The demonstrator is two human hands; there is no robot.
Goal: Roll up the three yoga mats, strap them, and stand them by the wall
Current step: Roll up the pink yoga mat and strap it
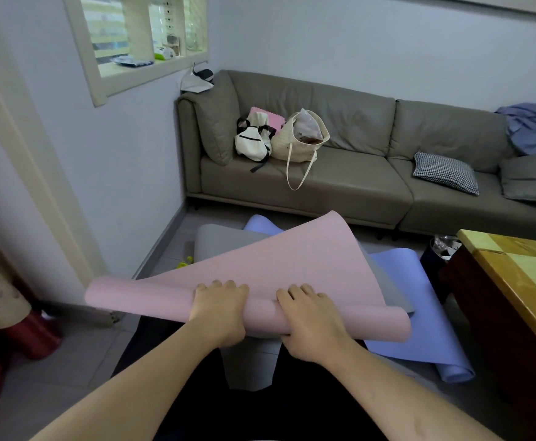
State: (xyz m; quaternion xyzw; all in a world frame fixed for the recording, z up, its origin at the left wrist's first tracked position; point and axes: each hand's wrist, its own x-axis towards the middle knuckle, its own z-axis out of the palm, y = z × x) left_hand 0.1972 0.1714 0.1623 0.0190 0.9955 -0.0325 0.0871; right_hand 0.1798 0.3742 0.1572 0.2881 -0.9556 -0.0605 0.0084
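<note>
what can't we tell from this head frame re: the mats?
- Grey mat: mostly covered by the pink mat; its rolled state is unclear.
- Purple mat: its middle lies under the other two mats.
- Straps: none identifiable in this view.
- Left hand and right hand: palms and thumbs hidden against the pink roll.

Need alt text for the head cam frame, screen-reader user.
Both hands, left and right, grip a partly rolled pink yoga mat, its free end lifted. Under it lie a grey mat and a purple mat, spread on the floor before a grey sofa that holds two bags.
</note>
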